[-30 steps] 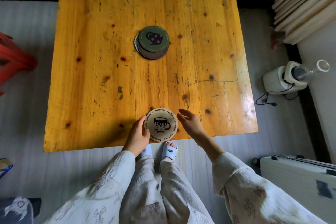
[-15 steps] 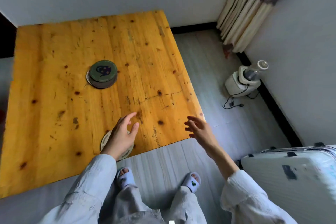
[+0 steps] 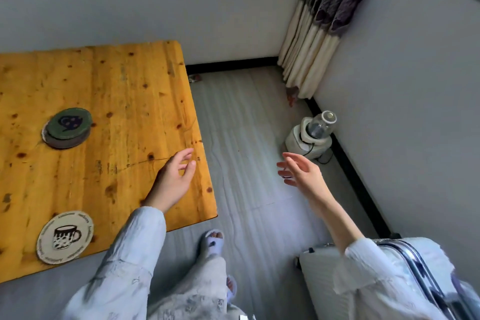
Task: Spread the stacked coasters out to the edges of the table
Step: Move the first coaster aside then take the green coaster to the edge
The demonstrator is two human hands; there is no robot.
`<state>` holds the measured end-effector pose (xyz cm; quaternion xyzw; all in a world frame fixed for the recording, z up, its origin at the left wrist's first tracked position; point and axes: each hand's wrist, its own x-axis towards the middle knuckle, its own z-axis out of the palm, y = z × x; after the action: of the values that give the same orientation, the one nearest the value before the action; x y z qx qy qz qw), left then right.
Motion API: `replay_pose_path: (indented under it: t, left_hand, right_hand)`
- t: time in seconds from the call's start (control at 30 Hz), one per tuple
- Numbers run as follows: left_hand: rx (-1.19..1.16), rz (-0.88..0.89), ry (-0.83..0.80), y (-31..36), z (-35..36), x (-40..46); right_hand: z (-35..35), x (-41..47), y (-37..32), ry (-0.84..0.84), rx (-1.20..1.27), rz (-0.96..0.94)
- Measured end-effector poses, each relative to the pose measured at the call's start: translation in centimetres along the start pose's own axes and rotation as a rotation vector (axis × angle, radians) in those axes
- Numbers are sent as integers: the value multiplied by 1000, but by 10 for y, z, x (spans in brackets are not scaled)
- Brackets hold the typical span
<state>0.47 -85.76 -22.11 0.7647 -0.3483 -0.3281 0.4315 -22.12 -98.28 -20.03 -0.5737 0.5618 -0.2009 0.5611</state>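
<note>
A stack of round coasters, topped by a green one with a dark teapot print, sits near the middle of the yellow wooden table. A single beige coaster with a mug print lies flat at the table's near edge. My left hand hovers open over the table's right side, near its right edge, holding nothing. My right hand is open in the air above the floor, right of the table, also empty.
A white suitcase stands at the lower right beside my right sleeve. A small white appliance with a clear jar and its cord sits by the right wall. Curtains hang in the far corner. My slippered feet are on grey floor.
My left hand has let go of the mug coaster at the near edge and moved right. My view and body have swung right, around the table's corner; my right hand moved off the table.
</note>
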Motion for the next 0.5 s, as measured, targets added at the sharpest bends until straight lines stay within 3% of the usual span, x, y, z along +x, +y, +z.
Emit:
replay_pose_path:
  t: [0.23,0.5]
  left_hand:
    - [-116,-6,-19,28,78,78]
    - [-149,-67,160,51,102,172]
  right_hand:
    - [-31,88,-25,-77,-63,-37]
    - [-32,210,-91,-264,-237,-108]
